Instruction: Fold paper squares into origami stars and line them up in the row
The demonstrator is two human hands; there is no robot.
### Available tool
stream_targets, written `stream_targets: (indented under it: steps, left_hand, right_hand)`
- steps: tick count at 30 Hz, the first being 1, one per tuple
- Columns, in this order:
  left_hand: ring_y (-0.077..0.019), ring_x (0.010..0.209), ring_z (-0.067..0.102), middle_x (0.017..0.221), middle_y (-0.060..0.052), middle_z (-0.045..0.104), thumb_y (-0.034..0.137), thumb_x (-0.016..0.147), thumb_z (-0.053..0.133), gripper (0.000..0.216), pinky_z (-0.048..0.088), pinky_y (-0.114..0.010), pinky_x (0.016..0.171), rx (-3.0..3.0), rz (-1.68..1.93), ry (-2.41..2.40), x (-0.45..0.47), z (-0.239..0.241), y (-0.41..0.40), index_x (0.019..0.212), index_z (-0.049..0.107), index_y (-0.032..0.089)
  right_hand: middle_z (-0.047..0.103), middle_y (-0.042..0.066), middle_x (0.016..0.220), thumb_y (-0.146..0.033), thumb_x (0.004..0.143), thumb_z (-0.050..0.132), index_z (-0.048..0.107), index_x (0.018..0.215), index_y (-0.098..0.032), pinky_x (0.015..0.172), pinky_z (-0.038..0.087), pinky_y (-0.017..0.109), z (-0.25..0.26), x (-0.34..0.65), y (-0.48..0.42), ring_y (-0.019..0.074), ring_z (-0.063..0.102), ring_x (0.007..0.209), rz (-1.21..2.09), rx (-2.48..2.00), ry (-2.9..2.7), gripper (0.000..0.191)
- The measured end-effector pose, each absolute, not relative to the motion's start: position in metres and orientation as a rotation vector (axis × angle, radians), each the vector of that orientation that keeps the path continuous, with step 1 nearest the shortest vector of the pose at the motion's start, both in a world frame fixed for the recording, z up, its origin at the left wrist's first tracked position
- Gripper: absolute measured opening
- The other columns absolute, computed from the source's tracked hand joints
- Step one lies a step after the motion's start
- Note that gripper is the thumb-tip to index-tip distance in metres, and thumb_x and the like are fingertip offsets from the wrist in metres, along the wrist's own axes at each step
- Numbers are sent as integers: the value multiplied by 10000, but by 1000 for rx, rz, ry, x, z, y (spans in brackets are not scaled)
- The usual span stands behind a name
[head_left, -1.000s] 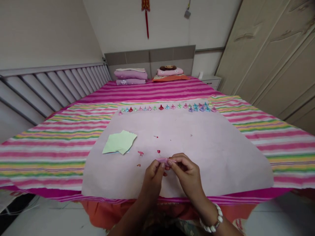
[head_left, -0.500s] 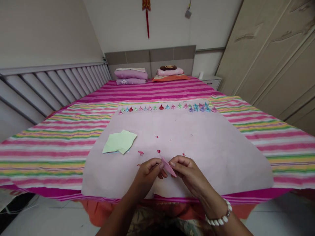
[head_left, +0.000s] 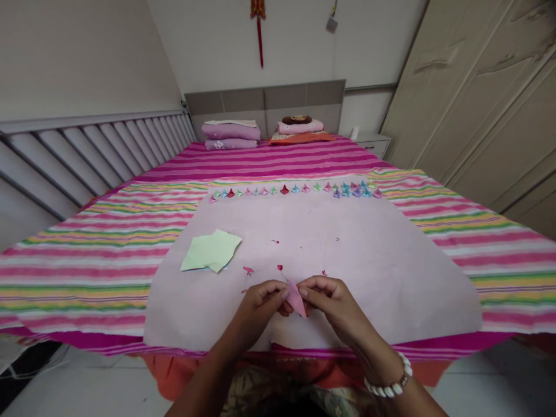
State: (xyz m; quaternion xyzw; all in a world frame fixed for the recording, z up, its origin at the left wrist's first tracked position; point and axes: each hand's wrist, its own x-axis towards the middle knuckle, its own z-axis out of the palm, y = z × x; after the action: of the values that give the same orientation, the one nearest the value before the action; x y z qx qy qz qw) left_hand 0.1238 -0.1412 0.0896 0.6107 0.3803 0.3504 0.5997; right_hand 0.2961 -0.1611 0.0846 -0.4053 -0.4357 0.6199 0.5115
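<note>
Between my two hands is a small piece of folded pink paper [head_left: 296, 300], pointed at its lower end. My left hand [head_left: 266, 301] pinches its left side with thumb and fingers. On the right side my right hand [head_left: 326, 295] grips it the same way, a white bracelet [head_left: 393, 383] round that wrist. Just beyond the fingers lie small red pieces, one at the left [head_left: 248, 270] and another red piece [head_left: 280, 267] in the middle. Both hands are held low over the near part of a pale sheet [head_left: 369, 260]. The fingers under the paper are partly hidden.
Light green paper sheets [head_left: 211, 249] lie on the left of the pale sheet. Along its far edge runs a row of small folded paper shapes, among them a red one [head_left: 284, 189]. The striped bed [head_left: 87, 260] lies beneath, with folded bedding [head_left: 231, 132] at the headboard.
The pink paper has turned in my fingers, so more of its flat face shows and its point hangs more steeply. Both hands stay almost in place.
</note>
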Motion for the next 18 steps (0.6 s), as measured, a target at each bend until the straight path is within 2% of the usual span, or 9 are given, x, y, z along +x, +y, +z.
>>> stream_targets:
  steps: [10, 14, 18]
  left_hand:
    - [-95, 534, 539, 544, 14, 597, 278, 788, 621, 174, 446, -208, 546, 1282, 870, 984, 129, 86, -142, 820, 725, 142]
    - [-108, 507, 577, 596, 5, 651, 264, 722, 676, 172, 467, -216, 504, 1200, 998, 1071, 135, 79, -145, 846, 691, 146]
    - [-140, 606, 652, 657, -10, 696, 237, 777, 620, 128, 523, -247, 619, 1325, 1044, 1055, 141, 76, -149, 861, 684, 166]
  right_hand:
    - [678, 8, 599, -288, 681, 742, 725, 818, -169, 529, 451, 255, 78, 299, -158, 126, 593, 531, 1484, -942, -1091, 182]
    - [693, 5, 643, -188, 650, 710, 708, 841, -172, 525, 437, 233, 71, 296, -156, 117, 594, 552, 1471, -968, -1070, 192]
    - [668, -8, 597, -158, 639, 658, 690, 818, -163, 507, 416, 223, 65, 291, -155, 112, 570, 528, 1489, -970, -1050, 182]
